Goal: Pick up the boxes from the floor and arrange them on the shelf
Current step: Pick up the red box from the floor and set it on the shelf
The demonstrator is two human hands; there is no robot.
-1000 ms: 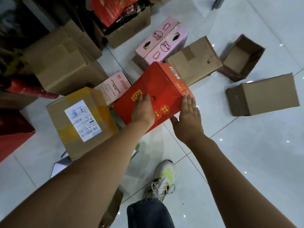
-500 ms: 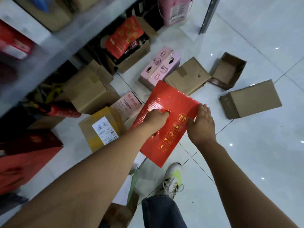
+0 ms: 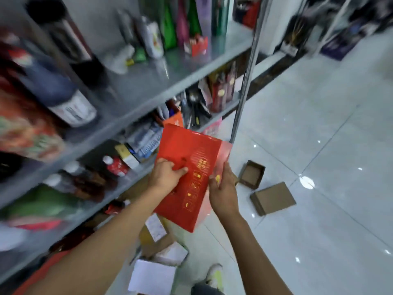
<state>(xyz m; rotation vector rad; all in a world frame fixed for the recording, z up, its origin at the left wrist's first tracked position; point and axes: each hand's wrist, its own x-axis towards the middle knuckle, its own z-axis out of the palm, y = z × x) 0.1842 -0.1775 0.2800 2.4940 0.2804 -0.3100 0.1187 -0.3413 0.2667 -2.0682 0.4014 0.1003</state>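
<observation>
1. Between both hands, in mid-air just in front of the grey metal shelf unit (image 3: 161, 86), a glossy red cardboard box with gold printing (image 3: 187, 167) is carried clear of the floor.
2. On its near left face, the left hand (image 3: 164, 176) grips it, fingertips hooked into a handle slot.
3. Along the box's right edge, the right hand (image 3: 223, 192) clasps it with fingers wrapped behind.
4. Down on the white tiled floor (image 3: 319, 145) to the right lie an open brown cardboard box (image 3: 253, 174) and, nearer, a closed flat brown carton (image 3: 273, 198).
5. Shelf contents are blurred; bottles and packets show.
</observation>
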